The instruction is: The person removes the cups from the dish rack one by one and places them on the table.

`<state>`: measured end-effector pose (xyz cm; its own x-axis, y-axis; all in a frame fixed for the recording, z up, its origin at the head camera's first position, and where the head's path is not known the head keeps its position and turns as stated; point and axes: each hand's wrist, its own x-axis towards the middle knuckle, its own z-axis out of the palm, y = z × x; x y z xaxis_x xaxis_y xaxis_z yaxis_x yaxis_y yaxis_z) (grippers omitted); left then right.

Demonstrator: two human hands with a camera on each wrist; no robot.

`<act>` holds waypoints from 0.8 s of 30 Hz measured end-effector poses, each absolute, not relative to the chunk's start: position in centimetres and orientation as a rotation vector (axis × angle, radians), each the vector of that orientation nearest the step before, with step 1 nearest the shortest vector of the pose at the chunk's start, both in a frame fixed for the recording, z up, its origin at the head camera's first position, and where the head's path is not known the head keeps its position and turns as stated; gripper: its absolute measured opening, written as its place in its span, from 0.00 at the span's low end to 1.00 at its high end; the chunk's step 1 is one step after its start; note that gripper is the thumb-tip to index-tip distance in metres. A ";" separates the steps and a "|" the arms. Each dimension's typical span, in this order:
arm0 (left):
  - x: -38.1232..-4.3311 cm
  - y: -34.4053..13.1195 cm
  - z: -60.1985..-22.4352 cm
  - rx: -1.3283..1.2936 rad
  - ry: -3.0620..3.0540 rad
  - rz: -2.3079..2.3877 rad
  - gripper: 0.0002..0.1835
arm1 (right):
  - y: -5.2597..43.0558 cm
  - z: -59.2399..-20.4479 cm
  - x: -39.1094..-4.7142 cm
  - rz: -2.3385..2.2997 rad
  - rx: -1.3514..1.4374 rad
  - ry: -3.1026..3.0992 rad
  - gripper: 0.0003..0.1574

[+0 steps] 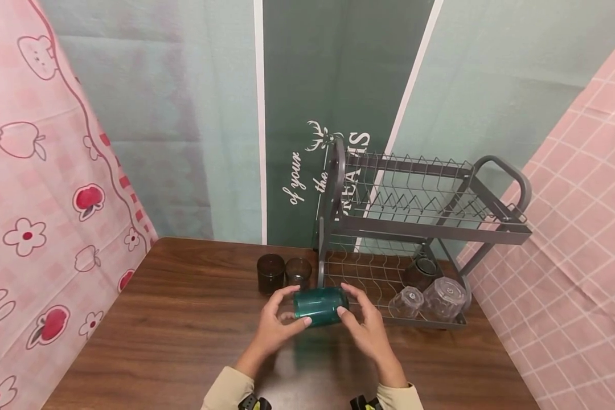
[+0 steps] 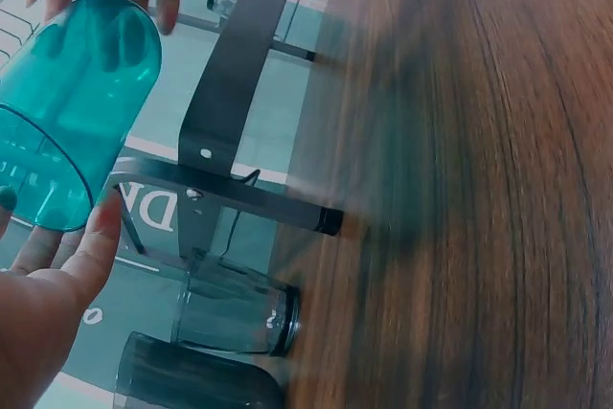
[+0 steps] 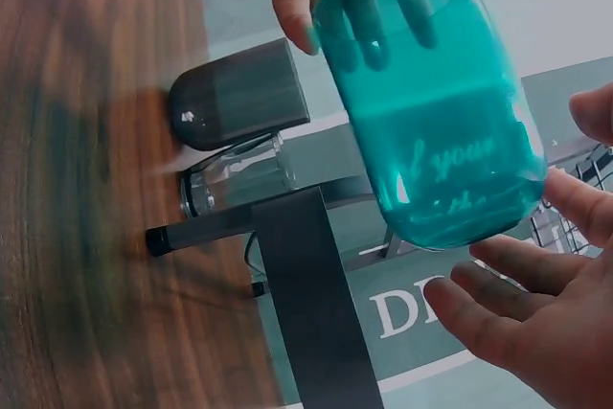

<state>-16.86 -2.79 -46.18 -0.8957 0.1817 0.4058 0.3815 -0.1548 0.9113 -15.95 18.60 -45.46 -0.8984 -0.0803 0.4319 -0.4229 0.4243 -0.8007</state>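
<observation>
A teal glass (image 1: pixel 320 306) is held on its side above the table, rim to the left and base to the right. My left hand (image 1: pixel 277 327) grips it by the rim end; in the right wrist view its fingers (image 3: pixel 356 16) show through the tinted wall. My right hand (image 1: pixel 366 330) is at the base end, and in the right wrist view its fingers (image 3: pixel 522 275) are spread loosely by the base, the thumb (image 3: pixel 594 114) apart from the glass. Behind the left hand stand a dark glass (image 1: pixel 271 273) and a smoky clear glass (image 1: pixel 298 272).
A grey two-tier dish rack (image 1: pixel 430 229) stands at the back right of the wooden table (image 1: pixel 184 319). On its lower shelf are a dark glass (image 1: pixel 421 271), a small clear glass (image 1: pixel 406 302) and a larger clear glass (image 1: pixel 445 299). Curtains hang behind and at both sides.
</observation>
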 end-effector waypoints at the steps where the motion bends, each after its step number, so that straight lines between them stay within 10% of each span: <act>1: -16.8 -2.9 -46.2 -0.654 -1.948 -2.185 0.31 | 18.7 -45.6 -16.0 1.456 0.432 -2.364 0.27; 24: -16.2 -6.3 -44.8 -0.626 -2.250 -1.859 0.32 | 21.4 -43.4 -16.0 0.794 0.555 -2.812 0.27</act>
<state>-16.24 -6.28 -44.82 -0.9003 0.2170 0.3774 0.4115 0.1412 0.9004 -16.05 21.40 -43.41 -0.9168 -0.3059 0.2569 -0.3951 0.7891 -0.4703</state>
